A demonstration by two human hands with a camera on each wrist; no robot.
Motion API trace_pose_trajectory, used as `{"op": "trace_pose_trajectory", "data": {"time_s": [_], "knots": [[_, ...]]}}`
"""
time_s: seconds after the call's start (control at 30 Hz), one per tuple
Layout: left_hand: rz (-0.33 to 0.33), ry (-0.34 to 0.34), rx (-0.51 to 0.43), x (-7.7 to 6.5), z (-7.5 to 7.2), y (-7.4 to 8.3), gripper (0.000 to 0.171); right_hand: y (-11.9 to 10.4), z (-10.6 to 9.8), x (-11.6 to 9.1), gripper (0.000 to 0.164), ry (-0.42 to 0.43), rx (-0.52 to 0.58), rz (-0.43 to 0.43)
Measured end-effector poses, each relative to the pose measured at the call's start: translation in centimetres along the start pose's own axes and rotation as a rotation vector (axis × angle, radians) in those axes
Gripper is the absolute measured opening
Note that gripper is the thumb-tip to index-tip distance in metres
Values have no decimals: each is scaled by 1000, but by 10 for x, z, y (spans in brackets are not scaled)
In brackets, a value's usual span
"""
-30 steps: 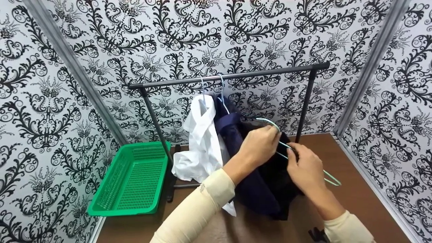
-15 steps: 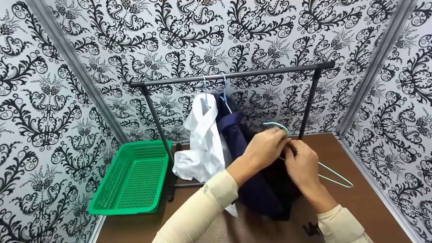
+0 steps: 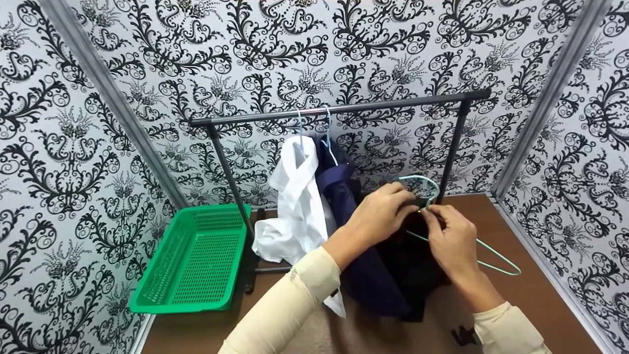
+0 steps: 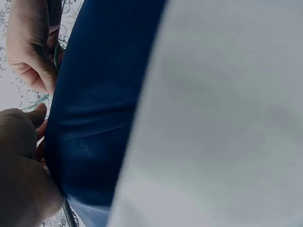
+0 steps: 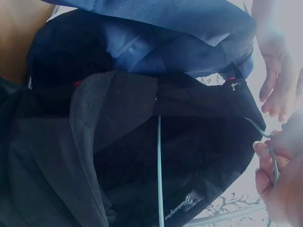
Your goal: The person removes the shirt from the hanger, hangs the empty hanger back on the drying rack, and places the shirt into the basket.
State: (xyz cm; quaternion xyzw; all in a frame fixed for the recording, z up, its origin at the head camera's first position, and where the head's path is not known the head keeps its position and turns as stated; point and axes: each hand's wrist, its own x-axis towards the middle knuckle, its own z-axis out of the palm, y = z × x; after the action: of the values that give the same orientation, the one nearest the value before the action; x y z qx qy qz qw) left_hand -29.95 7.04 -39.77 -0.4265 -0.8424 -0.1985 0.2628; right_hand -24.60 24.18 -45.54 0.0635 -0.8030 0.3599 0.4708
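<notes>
My right hand [image 3: 454, 238] pinches the neck of a pale green wire clothes hanger [image 3: 499, 255]. The hanger's hook curves up above the fingers, and one end sticks out to the right. A black collared garment [image 3: 417, 275] hangs around the rest of it; in the right wrist view the hanger's straight bar [image 5: 160, 170] crosses the garment's neck opening, where a label [image 5: 182, 205] shows. Beside the hook, my left hand [image 3: 376, 216] is close to the collar, its thumb and fingers apart. In the right wrist view its fingers [image 5: 270, 87] point towards the hanger neck without gripping it.
A white garment [image 3: 295, 196] and a navy garment [image 3: 344, 196] hang from the clothes rack's bar [image 3: 255, 118], left of my hands. The green plastic basket [image 3: 179, 305] stands on the brown table [image 3: 535, 295] at left. Patterned walls enclose the back and sides.
The left hand has let go of the hanger near its hook and drawn slightly left. My right hand has moved to the hanger's neck, and the hanger has shifted right.
</notes>
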Motion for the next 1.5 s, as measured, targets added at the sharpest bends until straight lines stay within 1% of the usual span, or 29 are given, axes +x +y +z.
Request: {"op": "trace_pose_trajectory", "data": {"time_s": [0.1,0.2,0.4,0.6,0.7,0.9,1.07,1.17,1.23,1.33,1.4,1.5], "knots": [[-3,-8,11,1,0,1,20,1,-3,0,4,-5,7,-1],[9,-11,20,1,1,1,18,0,-5,0,4,-10,20,4],[39,19,0,2,3,0,15,-3,-11,3,3,-11,43,25],[22,30,10,1,3,0,16,-5,-15,4,7,-1,46,13],[15,25,24,1,3,0,16,-5,-16,4,5,1,45,6],[2,26,-15,0,4,0,11,-5,-16,3,5,8,55,-4],[3,18,-29,0,5,0,13,-5,-14,0,8,5,71,-22],[26,-6,-20,0,5,1,16,-6,-14,-1,8,9,82,-32],[42,-40,-16,1,4,2,18,-7,-16,-1,5,4,85,-30],[64,-104,-5,3,2,4,24,-7,-18,-1,5,1,87,-28],[69,-145,2,5,1,4,26,-7,-19,-1,4,0,80,-22],[61,-188,17,7,0,4,28,-7,-20,-1,4,7,79,-25]]}}
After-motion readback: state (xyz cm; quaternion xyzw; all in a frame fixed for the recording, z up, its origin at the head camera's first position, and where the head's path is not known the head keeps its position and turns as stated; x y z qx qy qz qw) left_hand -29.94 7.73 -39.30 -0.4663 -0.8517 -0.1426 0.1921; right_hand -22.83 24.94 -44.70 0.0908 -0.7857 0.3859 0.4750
